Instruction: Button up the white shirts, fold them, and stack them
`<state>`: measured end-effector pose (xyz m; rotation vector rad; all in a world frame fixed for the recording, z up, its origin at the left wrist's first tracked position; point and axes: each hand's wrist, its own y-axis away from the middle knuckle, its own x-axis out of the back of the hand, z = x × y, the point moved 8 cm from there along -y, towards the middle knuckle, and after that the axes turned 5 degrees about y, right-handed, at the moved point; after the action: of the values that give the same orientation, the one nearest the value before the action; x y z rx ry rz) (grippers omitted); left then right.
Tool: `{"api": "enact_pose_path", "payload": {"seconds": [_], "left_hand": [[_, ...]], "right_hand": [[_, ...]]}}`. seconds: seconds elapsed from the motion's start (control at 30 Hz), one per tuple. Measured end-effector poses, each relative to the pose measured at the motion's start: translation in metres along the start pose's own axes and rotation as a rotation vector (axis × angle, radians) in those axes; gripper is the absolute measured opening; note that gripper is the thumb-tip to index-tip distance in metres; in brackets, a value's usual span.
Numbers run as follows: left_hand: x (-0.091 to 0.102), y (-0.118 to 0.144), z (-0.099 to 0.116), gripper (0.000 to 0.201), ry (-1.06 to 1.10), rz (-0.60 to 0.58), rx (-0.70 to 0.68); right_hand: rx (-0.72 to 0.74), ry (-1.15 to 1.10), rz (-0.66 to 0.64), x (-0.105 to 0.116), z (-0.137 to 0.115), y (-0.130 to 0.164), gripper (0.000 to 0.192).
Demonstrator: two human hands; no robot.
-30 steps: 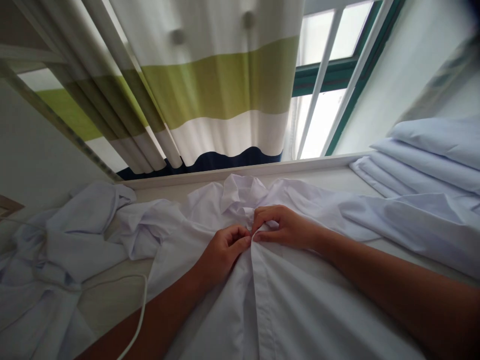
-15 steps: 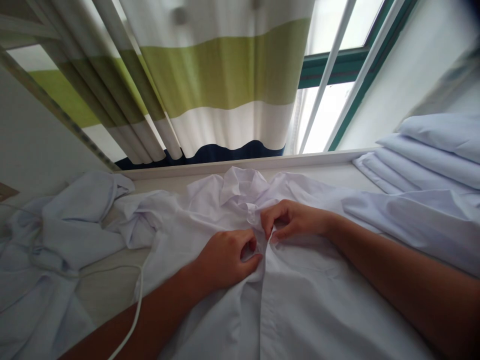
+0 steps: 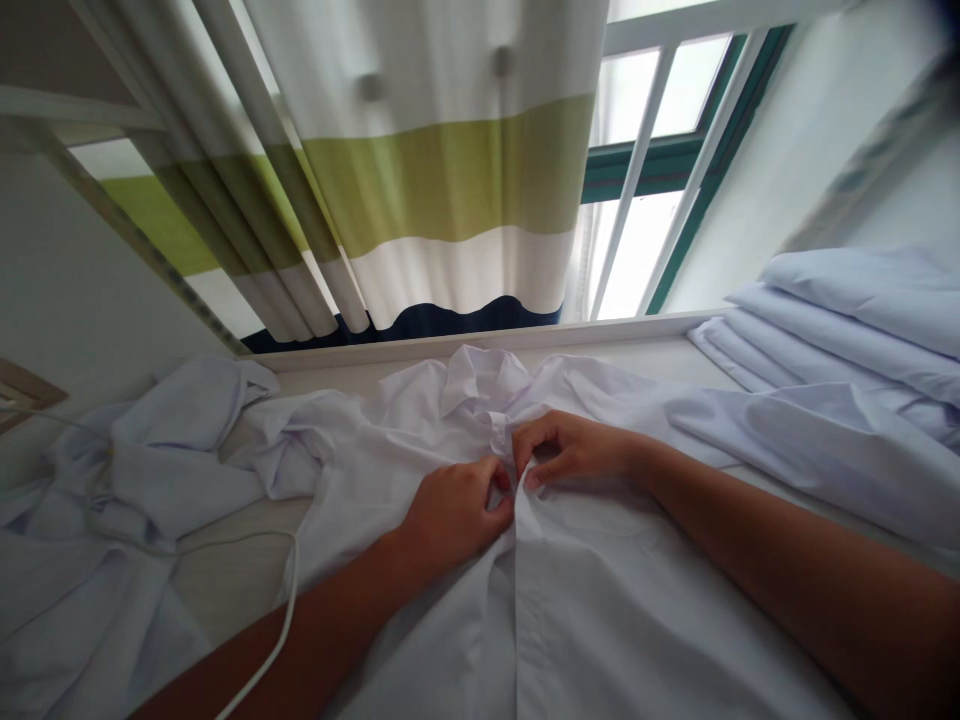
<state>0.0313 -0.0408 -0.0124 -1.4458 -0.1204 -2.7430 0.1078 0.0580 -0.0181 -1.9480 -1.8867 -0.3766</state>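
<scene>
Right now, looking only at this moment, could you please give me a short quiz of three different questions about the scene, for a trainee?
1. True or false: both hands pinch the front edge of the white shirt just below its collar.
2. Multiple choice: where does the stack of folded white cloth lie? A) on the person's right B) on the person's left C) under the shirt
3. Fill in: a thin white ___ runs beside the left forearm.

Key:
1. True: the left hand and the right hand meet at the placket.
2. A
3. cable
</scene>
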Motion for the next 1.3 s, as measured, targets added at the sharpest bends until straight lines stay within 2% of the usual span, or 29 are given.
{"api": "enact_pose_path", "payload": {"seconds": [0.1,0.2,0.3,0.4,0.5,0.67,0.83,1.07,1.3], "left_hand": [[0.003,-0.001,-0.013,0.02,0.304,-0.016,0.063],[0.003,0.0,-0.02,0.027,0.688,-0.09,0.126],[0.012,0.002,-0.017,0.031,0.873,-0.06,0.115],[0.018,0.004,-0.015,0.032,0.91,0.024,0.089],[0.013,0.003,-0.013,0.03,0.942,0.037,0.075],[-0.005,-0.002,-0.013,0.028,1.062,-0.103,0.056],[-0.016,-0.006,-0.025,0.032,1.209,-0.199,0.144],[-0.021,-0.006,-0.033,0.029,1.343,-0.208,0.192],[-0.02,-0.007,-0.035,0.031,1.368,-0.166,0.229]], "right_hand": [[-0.027,-0.029,0.036,0.002,0.002,-0.001,0.032],[-0.053,-0.088,0.039,0.007,-0.002,0.0,0.031],[-0.057,-0.115,0.069,0.017,-0.017,0.002,0.028],[-0.027,-0.14,0.101,0.021,-0.039,0.002,0.024],[-0.051,-0.152,0.122,0.013,-0.05,-0.001,0.023],[-0.208,0.108,0.237,0.003,-0.034,-0.005,0.023],[-0.187,0.148,0.277,0.002,-0.024,-0.006,0.019],[-0.204,0.095,0.308,0.002,-0.022,-0.005,0.012],[-0.265,0.131,0.278,0.0,-0.022,-0.007,0.012]]}}
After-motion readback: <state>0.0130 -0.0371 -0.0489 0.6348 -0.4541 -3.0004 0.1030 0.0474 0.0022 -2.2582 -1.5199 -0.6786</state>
